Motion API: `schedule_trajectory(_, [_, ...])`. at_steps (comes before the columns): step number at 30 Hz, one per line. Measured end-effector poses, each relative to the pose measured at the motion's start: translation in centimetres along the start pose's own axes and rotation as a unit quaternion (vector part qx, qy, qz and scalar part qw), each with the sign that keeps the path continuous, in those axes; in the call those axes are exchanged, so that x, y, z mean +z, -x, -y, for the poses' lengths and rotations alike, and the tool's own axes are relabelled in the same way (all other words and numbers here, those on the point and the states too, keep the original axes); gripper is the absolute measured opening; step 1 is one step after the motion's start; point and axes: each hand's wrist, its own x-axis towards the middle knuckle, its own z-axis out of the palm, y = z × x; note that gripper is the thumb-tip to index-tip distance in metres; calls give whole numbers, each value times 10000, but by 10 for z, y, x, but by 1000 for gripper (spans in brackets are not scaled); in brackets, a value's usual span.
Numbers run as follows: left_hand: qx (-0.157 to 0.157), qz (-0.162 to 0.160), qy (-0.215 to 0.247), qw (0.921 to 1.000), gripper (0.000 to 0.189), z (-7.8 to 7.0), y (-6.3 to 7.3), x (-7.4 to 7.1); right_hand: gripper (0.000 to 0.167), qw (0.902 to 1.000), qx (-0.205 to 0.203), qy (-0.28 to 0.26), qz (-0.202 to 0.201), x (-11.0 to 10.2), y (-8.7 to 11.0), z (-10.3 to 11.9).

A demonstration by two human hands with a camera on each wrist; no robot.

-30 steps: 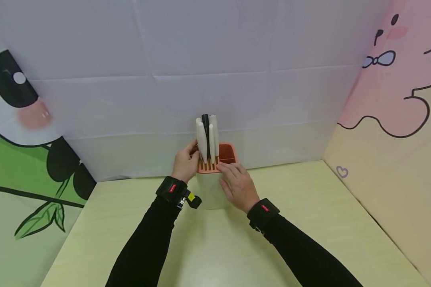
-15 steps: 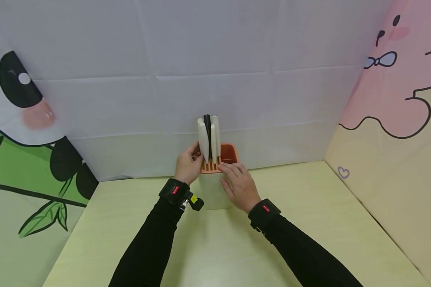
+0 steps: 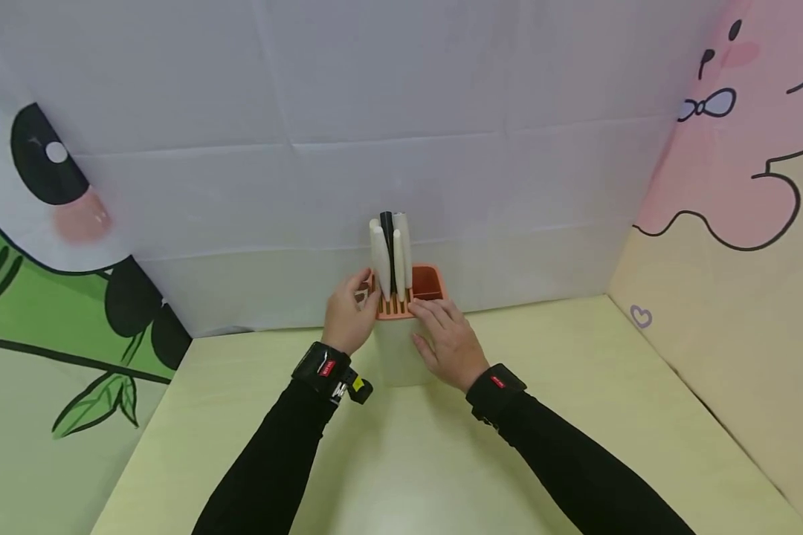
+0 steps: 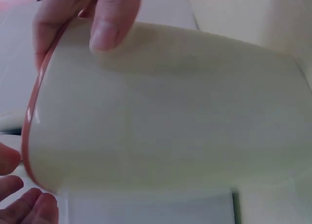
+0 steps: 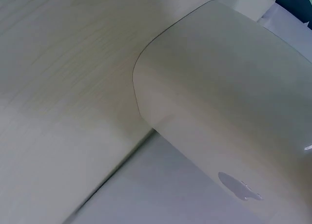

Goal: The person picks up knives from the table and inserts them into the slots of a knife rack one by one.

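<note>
A pale knife holder (image 3: pixel 401 353) with an orange rim stands upright at the back of the table. Several white-handled knives (image 3: pixel 380 260) and one black-handled knife (image 3: pixel 391 238) stick up from its slotted left part. My left hand (image 3: pixel 349 318) grips its left side near the top, the thumb on the wall and the fingers over the rim in the left wrist view. On the front right of the rim, my right hand (image 3: pixel 452 343) rests its fingertips, fingers fairly straight. The right wrist view shows the holder's lower wall (image 5: pixel 219 97) but no hand.
Orange compartments (image 3: pixel 428 284) open at the holder's right. A light wooden tabletop (image 3: pixel 401 461) spreads in front of it. Close behind rises a pale cloth wall (image 3: pixel 294 290), with cartoon-printed side panels at left and right.
My left hand has slipped slightly lower along the holder's left side. The right hand stays at the front right rim. The whole head view has shifted a little.
</note>
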Motion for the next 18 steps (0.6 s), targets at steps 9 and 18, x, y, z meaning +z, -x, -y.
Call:
schedule_trajectory(9, [983,136,-1368,9856,42,7,27,-30,75,9994,-108,-66,319,-13,-10,-28])
schedule_trajectory(18, [1350,728,-2416,9582,30,16,50,-61,62,9742,875,-602,1992,-84,5,-51])
